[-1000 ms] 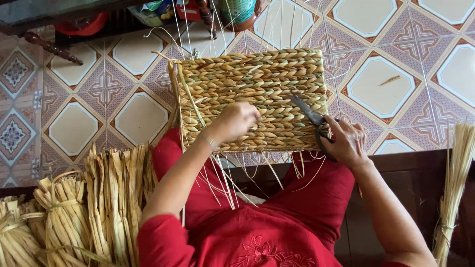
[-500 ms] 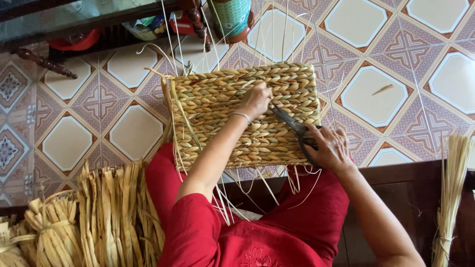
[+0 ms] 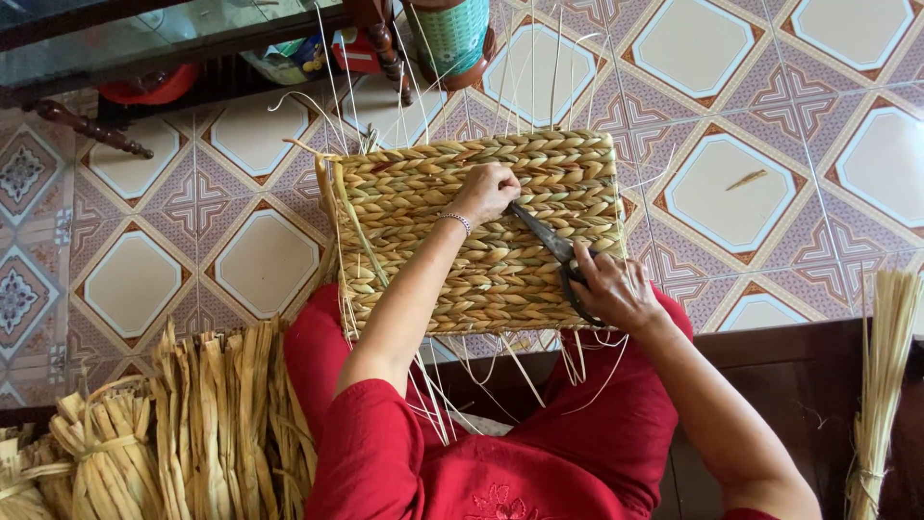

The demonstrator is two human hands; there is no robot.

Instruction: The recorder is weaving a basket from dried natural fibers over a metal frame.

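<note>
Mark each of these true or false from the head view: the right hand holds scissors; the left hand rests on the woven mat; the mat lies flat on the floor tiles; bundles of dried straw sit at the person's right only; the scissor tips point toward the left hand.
1. The right hand holds scissors. True.
2. The left hand rests on the woven mat. True.
3. The mat lies flat on the floor tiles. False: its near edge rests on the person's lap.
4. Dried straw sits at the right only. False: large straw bundles lie at the left too.
5. The scissor tips point toward the left hand. True.
</note>
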